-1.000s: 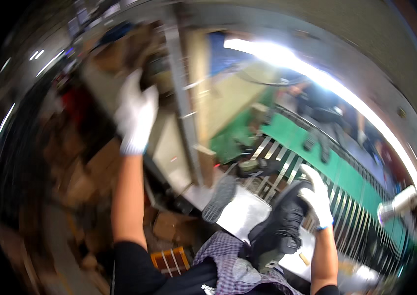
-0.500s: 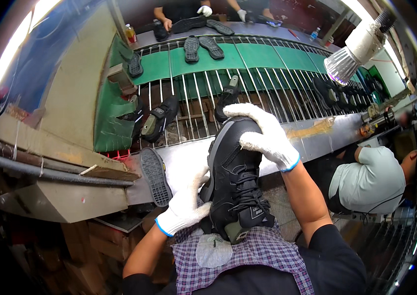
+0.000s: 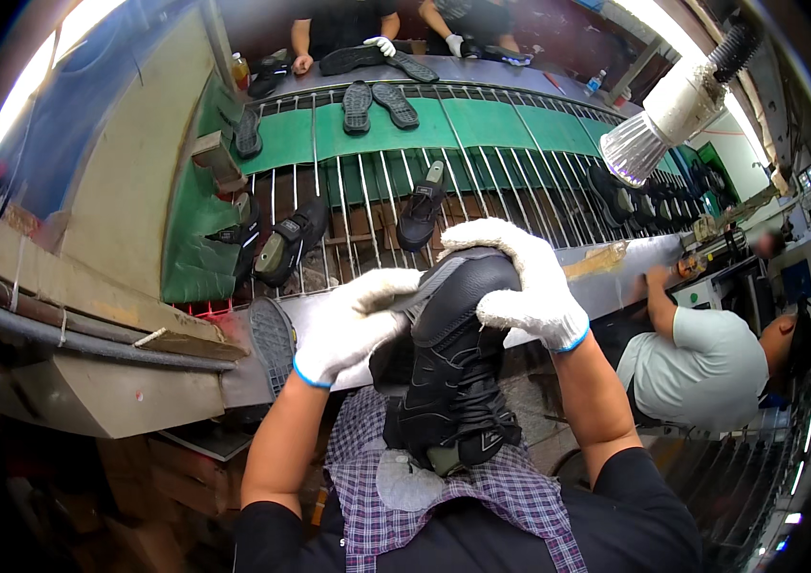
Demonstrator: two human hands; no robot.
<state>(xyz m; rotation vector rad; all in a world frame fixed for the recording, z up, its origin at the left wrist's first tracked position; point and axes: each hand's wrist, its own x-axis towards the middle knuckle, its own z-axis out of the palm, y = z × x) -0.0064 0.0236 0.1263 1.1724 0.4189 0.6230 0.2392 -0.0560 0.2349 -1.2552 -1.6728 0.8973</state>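
A black lace-up shoe (image 3: 448, 372) stands toe up in front of my chest, its heel end down against my checked apron (image 3: 482, 497). My right hand (image 3: 525, 286), in a white knit glove, is closed over the toe, with the thumb on the upper and the fingers over the tip. My left hand (image 3: 358, 320), gloved too, pinches the grey-edged sole (image 3: 439, 286) along the left side near the toe. The rest of that sole is mostly hidden behind the shoe. Beside my left wrist, a loose dark sole (image 3: 274, 344) lies on the metal ledge.
Past the ledge, metal rods (image 3: 348, 220) carry several black shoes (image 3: 291, 239). On the green belt (image 3: 296, 134) lie several soles (image 3: 358, 107). A white lamp (image 3: 659, 119) hangs at upper right. Co-workers handle soles across the bench; another person (image 3: 692, 368) sits at right.
My left hand has moved up along the shoe from its lower side to the sole edge near the toe. The toe has tipped toward me, and my right hand still grips it.
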